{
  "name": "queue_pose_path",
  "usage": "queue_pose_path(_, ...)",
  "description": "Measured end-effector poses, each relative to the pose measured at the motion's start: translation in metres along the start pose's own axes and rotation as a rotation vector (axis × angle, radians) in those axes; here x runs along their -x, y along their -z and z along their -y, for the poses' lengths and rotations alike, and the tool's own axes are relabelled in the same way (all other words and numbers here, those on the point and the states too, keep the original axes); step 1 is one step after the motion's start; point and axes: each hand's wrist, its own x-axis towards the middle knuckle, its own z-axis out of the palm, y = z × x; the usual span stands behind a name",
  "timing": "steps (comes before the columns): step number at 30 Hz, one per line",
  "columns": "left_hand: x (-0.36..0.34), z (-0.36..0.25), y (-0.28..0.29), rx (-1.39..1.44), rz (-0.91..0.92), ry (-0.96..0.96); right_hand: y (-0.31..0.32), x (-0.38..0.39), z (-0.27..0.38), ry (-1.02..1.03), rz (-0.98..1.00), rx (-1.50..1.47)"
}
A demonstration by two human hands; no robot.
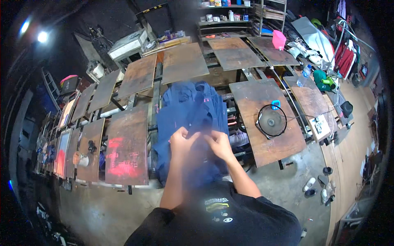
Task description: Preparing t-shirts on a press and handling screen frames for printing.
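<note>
A broad pile of navy blue fabric [172, 119] lies in front of me, stacked in layers with rumpled folds at its far end. My left hand [182, 141] rests over the middle of the pile with fingers curled in, gripping the cloth. Close beside it on the right, my right hand [219, 143] pinches the same navy fabric between thumb and fingers. A hazy smear blurs the area between both hands, so the exact edge they hold cannot be made out.
Worn flat boards on metal frames surround the pile, one pink-stained board [127, 147] at left. On the right board [266, 143] sit a round black fan [271, 121] and a small blue object [275, 105]. A water bottle [304, 76] and a pink bin [278, 39] stand farther right.
</note>
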Motion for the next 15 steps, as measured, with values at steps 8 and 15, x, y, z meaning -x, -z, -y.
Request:
queue_pose_path(8,0.017,0.022,0.011,0.204,0.635,-0.045,0.020,0.024,0.002,-0.155,-0.234,-0.003)
queue_pose_path(15,0.026,0.043,0.017,0.184,0.277,-0.151,-0.008,0.042,0.024,-0.281,-0.075,-0.042)
